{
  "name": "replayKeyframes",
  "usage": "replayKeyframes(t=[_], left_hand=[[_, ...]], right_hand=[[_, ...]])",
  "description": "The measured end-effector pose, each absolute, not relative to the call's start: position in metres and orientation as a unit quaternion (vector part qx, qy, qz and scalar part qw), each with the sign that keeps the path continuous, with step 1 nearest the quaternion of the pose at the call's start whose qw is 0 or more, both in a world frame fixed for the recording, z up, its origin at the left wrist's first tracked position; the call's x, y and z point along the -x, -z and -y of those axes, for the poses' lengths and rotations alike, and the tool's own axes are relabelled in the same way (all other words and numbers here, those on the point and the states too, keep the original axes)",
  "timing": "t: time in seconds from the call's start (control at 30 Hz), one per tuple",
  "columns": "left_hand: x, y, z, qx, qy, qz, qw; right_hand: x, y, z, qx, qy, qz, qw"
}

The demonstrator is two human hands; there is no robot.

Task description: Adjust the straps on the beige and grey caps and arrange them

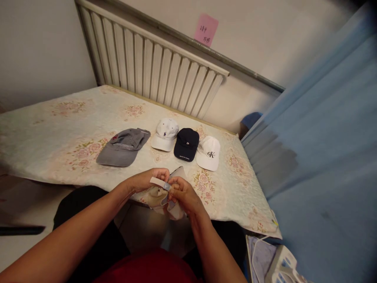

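Observation:
Both my hands hold a beige cap [176, 210] at the table's near edge. My left hand [145, 180] is closed on the cap's back strap [157, 182], pinching its free end. My right hand [183, 195] grips the strap at its small metal buckle and the cap's rim below. On the table beyond lie a grey cap [123, 147], a white cap [165, 134], a dark navy cap [186, 144] and a white cap with a black logo [208, 153], set in a row.
The table carries a pale floral cloth [67, 129]. A white radiator [153, 67] stands behind it, with a pink note [206, 30] on the wall above. A blue curtain [324, 149] hangs at the right. A white basket [279, 263] sits at the lower right.

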State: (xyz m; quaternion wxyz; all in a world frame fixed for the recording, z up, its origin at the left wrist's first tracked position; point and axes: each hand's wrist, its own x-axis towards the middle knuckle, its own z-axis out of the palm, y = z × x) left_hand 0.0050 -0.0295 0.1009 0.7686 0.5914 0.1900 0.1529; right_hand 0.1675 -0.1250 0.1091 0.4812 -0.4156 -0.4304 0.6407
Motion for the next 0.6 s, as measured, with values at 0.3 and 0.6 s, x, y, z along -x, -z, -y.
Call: replayKeyframes(t=[0.3,0.6], left_hand=[[-0.002,-0.104,0.030,-0.604,-0.154,-0.208,0.754],[-0.004,-0.104,0.026,-0.580,-0.117,-0.194,0.782]], right_hand=[[-0.168,-0.115,0.128,0.454,-0.595,0.482,0.455],[-0.169,-0.123,0.134,0.552,-0.451,0.566,0.415]])
